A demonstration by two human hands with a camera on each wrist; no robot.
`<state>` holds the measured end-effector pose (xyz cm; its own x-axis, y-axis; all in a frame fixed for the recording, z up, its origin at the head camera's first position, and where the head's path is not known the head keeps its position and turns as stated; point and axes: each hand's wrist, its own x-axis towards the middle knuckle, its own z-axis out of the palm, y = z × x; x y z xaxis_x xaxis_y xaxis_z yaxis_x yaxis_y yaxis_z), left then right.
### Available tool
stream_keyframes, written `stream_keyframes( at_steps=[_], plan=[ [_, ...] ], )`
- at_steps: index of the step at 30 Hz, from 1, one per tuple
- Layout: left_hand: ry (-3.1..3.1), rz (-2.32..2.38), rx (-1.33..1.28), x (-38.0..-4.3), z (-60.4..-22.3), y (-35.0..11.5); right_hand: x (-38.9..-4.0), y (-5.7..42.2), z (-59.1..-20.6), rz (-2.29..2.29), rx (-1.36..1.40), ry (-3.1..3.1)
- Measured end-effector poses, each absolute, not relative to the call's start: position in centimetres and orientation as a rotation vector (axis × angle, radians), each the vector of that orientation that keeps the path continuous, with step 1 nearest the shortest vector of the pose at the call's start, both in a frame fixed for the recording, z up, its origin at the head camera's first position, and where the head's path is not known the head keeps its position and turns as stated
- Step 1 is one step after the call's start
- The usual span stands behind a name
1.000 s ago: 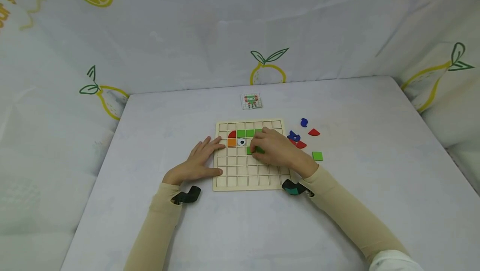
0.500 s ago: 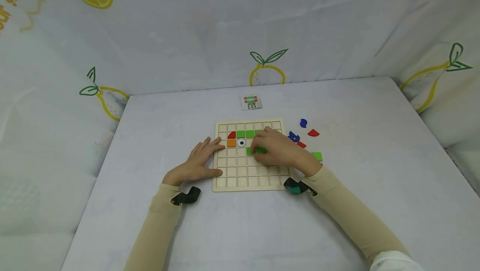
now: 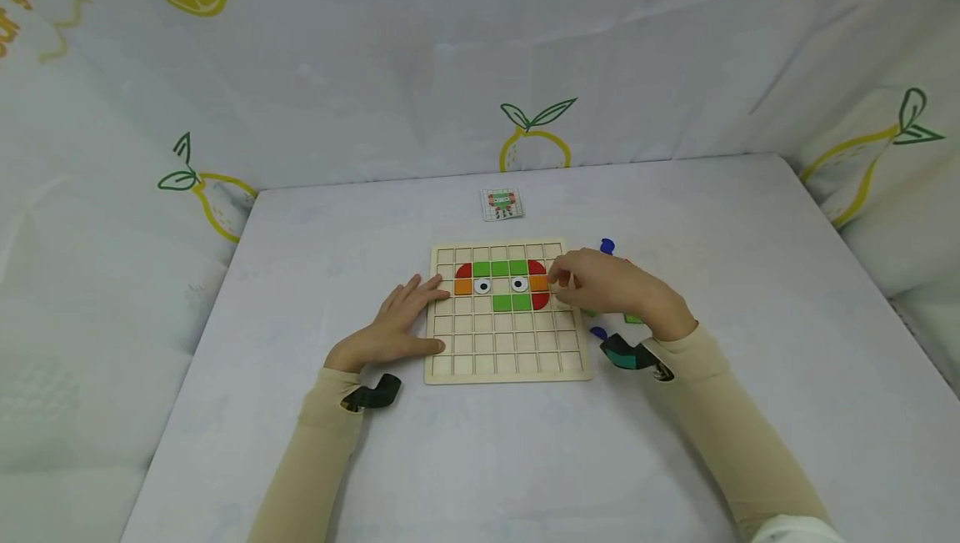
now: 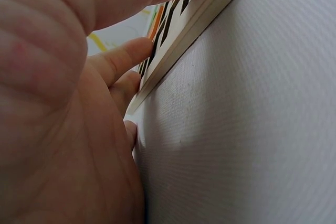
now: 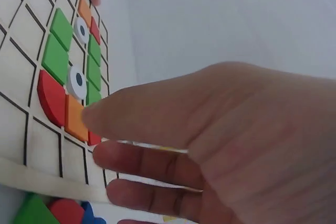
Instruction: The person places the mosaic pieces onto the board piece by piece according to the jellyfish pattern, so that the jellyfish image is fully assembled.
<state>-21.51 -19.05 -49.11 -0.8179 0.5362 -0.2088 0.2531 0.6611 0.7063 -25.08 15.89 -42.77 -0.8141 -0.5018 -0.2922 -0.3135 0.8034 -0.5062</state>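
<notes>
A pale wooden grid board [image 3: 480, 365] lies flat on the table. In its upper rows sit green square tiles [image 3: 500, 268], two white eye tiles [image 3: 520, 284], orange squares [image 3: 463, 286] and red quarter-round tiles [image 3: 540, 302]. My left hand [image 3: 393, 326] rests at the board's left edge, fingers spread, thumb and fingertips on the rim. Over the board's right edge is my right hand [image 3: 618, 284], beside the orange tile at that end. The right wrist view shows its thumb overlapping that orange tile [image 5: 76, 119], with nothing between thumb and fingers.
A small picture card [image 3: 502, 204] lies beyond the board. Loose pieces lie right of the board, partly hidden by my right hand: a blue one [image 3: 607, 246], another blue one [image 3: 597, 332] and a green square [image 3: 633, 319]. A printed white cloth hangs behind.
My right hand has moved right from the middle of the tiles to the board's right edge, uncovering the second eye tile and the red and orange tiles. My left hand has stayed put.
</notes>
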Motion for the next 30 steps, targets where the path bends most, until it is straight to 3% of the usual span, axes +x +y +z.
stream_keyframes(
  at_steps=[9, 30],
  plan=[
    [2.472, 0.958, 0.613, -21.5, -49.0, -19.0, -25.2, 18.1, -42.6, -0.465, -0.419, 2.488],
    [2.474, 0.979, 0.635, -21.4, -48.9, -19.0, -25.3, 17.8, -42.9, -0.294, -0.270, 2.535]
  ],
)
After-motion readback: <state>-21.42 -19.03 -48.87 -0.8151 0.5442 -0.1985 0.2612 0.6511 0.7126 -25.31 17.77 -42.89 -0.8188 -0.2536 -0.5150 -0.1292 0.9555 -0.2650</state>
